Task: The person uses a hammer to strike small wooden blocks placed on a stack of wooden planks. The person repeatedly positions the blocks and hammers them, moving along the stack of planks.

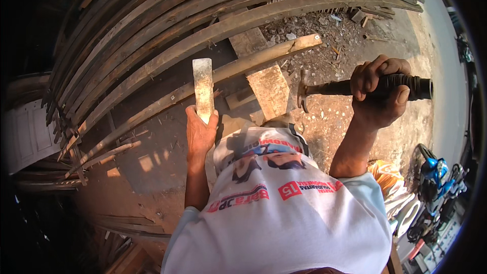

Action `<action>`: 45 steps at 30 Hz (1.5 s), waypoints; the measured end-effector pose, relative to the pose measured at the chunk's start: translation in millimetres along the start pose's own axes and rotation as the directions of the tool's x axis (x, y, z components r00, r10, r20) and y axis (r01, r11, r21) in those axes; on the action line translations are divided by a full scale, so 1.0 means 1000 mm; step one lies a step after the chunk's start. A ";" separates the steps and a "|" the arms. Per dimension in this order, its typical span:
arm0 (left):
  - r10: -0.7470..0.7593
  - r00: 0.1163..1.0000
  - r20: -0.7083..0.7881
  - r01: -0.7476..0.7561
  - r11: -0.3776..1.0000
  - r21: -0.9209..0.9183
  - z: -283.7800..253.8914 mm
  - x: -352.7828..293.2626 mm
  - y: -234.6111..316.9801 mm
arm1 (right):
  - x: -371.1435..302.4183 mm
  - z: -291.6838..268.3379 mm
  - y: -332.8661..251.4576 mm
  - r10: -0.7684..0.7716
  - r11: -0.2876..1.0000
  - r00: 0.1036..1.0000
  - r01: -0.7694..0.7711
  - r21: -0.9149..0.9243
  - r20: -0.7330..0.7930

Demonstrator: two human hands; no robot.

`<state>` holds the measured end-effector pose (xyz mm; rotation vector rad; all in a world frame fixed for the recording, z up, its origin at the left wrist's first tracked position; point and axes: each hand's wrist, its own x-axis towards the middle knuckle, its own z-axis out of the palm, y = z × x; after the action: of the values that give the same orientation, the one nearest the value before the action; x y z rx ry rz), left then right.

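You are in what looks like a sunlit timber yard: long wooden beams lie stacked along the far edge of the ground, wood scraps and chips litter the dirt beside them, the hammer you hold fits woodwork, and a blue motorbike stands toward the right edge.

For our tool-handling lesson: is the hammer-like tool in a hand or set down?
In hand: the right hand holds the hammer-like tool, fingers wrapped round its dark handle.
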<state>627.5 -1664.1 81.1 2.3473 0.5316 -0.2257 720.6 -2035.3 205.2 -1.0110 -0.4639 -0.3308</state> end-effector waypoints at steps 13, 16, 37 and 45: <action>-0.188 0.979 0.077 0.191 0.981 -0.030 0.015 0.006 0.037 | 0.060 -0.068 0.042 -0.116 0.985 0.993 0.113 -0.132 -0.020; -0.152 0.987 0.055 0.156 0.983 -0.098 0.021 0.007 0.038 | 0.065 -0.069 0.044 -0.095 0.987 0.995 0.091 -0.130 -0.024; -0.382 0.924 -0.029 0.368 0.907 -0.205 0.170 0.012 0.224 | 0.218 -0.079 0.037 -0.027 0.901 0.781 -0.251 0.353 0.623; -0.497 0.865 -0.062 0.482 0.860 -0.166 0.180 0.016 0.249 | 0.217 -0.065 0.092 -0.187 0.722 0.656 -0.413 0.555 0.731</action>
<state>748.0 -1947.1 96.0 2.0503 1.1612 -0.2881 963.2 -2057.3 220.7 -0.3658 -1.1824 0.4352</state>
